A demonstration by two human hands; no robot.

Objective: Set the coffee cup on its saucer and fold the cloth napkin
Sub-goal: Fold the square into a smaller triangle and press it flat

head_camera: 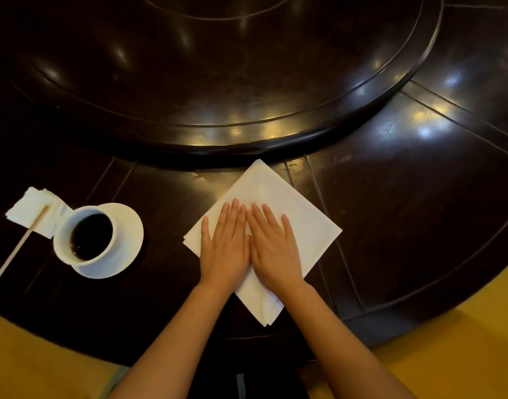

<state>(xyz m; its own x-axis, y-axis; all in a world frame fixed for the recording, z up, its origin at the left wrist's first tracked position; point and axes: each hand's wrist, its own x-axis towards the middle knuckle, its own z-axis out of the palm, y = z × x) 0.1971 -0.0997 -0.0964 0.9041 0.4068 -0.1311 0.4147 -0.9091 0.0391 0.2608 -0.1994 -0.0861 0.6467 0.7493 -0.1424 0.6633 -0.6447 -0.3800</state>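
At the far left of the frame a thin wooden stir stick (22,241) lies slanted, its upper end resting on a small stack of white paper napkins (35,210) and its lower end on the dark, glossy counter (391,211). Just right of the stack, the white coffee cup (84,234), filled with black coffee, sits on its white saucer (129,226), toward the saucer's left side so that more of the rim shows on the right. Near the middle of the frame the white cloth napkin (304,223) lies folded into a square turned like a diamond, one corner pointing to the upper frame and one to the lower, with layered edges visible at its left and bottom corners. The left hand (226,243) lies flat and open, palm down on the napkin, fingers stretched out together. Touching it on the right, the right hand (275,246) presses down the same way, open and flat. A raised round turntable (247,82) fills the upper frame.
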